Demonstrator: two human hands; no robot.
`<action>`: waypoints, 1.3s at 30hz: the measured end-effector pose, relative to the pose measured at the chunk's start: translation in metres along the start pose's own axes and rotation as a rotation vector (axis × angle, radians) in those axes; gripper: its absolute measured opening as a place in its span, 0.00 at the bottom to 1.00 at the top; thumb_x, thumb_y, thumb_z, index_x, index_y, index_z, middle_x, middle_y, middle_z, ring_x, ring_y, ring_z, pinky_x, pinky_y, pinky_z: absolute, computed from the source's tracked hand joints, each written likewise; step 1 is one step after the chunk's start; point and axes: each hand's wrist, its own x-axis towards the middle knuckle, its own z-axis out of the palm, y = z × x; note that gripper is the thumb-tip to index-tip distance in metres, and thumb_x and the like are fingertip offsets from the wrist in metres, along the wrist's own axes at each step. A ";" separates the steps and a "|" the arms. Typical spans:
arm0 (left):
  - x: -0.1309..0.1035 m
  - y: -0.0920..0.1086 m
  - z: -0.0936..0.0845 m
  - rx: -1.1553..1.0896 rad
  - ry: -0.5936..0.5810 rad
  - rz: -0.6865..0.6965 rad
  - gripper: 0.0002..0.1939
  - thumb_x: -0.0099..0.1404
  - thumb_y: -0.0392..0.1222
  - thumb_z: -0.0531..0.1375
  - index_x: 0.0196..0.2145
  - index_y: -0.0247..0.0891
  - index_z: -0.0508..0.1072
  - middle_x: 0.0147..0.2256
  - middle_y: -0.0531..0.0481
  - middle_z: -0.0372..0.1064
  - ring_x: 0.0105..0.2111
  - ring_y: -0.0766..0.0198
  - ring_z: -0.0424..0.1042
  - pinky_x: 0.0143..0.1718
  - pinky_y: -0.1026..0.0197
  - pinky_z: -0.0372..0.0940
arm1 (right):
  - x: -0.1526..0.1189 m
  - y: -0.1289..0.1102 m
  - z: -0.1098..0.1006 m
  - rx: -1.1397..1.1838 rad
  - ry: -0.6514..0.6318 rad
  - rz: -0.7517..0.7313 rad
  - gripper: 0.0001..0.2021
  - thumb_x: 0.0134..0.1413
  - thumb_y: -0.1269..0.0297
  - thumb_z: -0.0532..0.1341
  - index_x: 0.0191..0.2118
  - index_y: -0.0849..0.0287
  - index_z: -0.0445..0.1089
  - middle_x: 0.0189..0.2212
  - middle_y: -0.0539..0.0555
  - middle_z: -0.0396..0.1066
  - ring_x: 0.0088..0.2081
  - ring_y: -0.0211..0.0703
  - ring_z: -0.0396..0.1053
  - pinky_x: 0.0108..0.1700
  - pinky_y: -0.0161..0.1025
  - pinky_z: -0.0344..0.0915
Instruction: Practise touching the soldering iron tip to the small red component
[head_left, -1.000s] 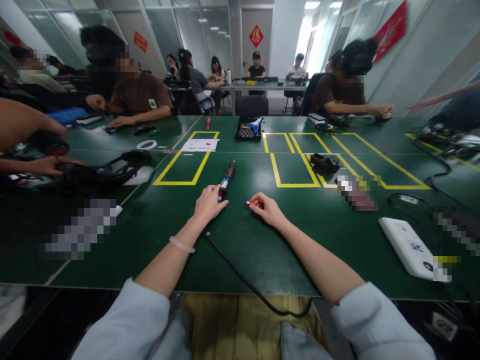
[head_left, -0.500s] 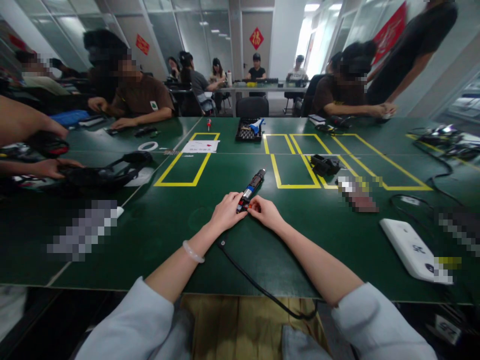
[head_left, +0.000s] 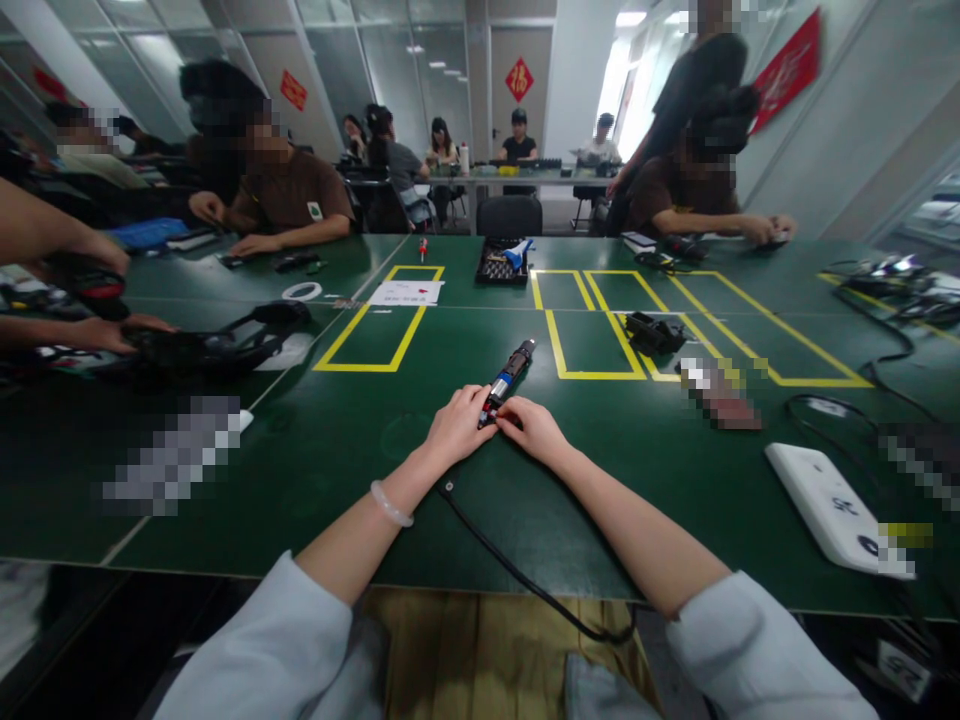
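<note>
A slim power tool (head_left: 513, 372), like an electric screwdriver with its inside laid bare, lies slanted on the green table. It has a black body, a silver motor with a blue band and a narrow tip pointing away from me. My left hand (head_left: 459, 424) is closed round its near end. At that same end, the fingertips of my right hand (head_left: 534, 428) are pinched together by small red parts; what they grip is mostly hidden. A black cable (head_left: 517, 570) runs from below my left hand over the table's front edge.
Yellow tape rectangles (head_left: 600, 375) mark the table (head_left: 322, 480). A black tray (head_left: 491, 265) with a blue item stands at the back. Right are a black device (head_left: 654, 332) and a white power bank (head_left: 821, 505). Co-workers sit around; one's hands hold black gear (head_left: 217, 345) at left.
My hands stay at the tool's near end; the right fingers have shifted slightly. The view has turned a little. A standing person at the back right has moved left.
</note>
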 end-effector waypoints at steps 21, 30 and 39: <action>0.009 -0.039 -0.008 0.062 -0.010 -0.195 0.29 0.66 0.54 0.55 0.60 0.40 0.59 0.54 0.40 0.59 0.52 0.51 0.61 0.46 0.54 0.64 | -0.005 0.002 -0.008 0.239 -0.001 0.105 0.09 0.58 0.65 0.56 0.43 0.59 0.69 0.32 0.51 0.70 0.32 0.39 0.67 0.37 0.36 0.63; 0.005 -0.131 -0.032 0.197 -0.004 -0.514 0.28 0.65 0.55 0.53 0.59 0.39 0.61 0.55 0.37 0.58 0.54 0.46 0.60 0.49 0.50 0.63 | -0.005 0.004 -0.009 0.242 -0.016 0.120 0.08 0.58 0.66 0.57 0.42 0.59 0.70 0.31 0.51 0.71 0.32 0.39 0.68 0.38 0.36 0.64; -0.016 -0.181 -0.046 0.318 0.093 -0.729 0.28 0.65 0.54 0.53 0.58 0.39 0.63 0.54 0.35 0.61 0.52 0.41 0.62 0.48 0.44 0.62 | -0.006 0.005 -0.010 0.226 -0.027 0.117 0.08 0.58 0.68 0.57 0.41 0.59 0.71 0.32 0.52 0.72 0.34 0.40 0.69 0.39 0.37 0.64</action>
